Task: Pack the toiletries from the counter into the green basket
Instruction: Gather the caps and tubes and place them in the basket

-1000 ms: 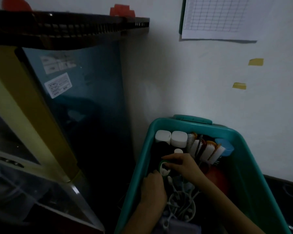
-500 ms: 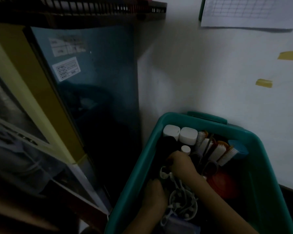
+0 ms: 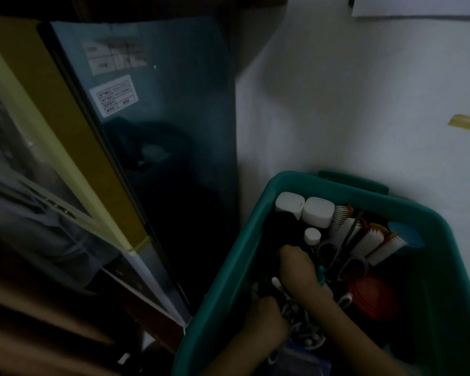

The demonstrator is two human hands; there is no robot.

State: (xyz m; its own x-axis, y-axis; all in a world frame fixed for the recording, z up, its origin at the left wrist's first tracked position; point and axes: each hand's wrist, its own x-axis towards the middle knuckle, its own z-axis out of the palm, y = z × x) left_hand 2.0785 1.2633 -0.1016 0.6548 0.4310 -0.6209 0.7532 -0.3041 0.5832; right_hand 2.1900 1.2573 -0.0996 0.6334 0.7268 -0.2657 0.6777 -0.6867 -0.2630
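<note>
While both your hands sit inside the green basket (image 3: pixel 228 267), your right hand (image 3: pixel 296 264) lies just near of the upright small white-capped bottle (image 3: pixel 312 236), your left hand (image 3: pixel 266 313) nearer and leftward. Both grips curl down into shadow; whether they pinch anything cannot be told.

The head camera looks down from close above the green basket (image 3: pixel 223 280), facing the wall (image 3: pixel 337 118).

The green basket (image 3: pixel 255 240) looks like smooth plastic. The brushes (image 3: pixel 375 240) have stiff white bristles. The blue panel (image 3: pixel 174 104) is shiny.
</note>
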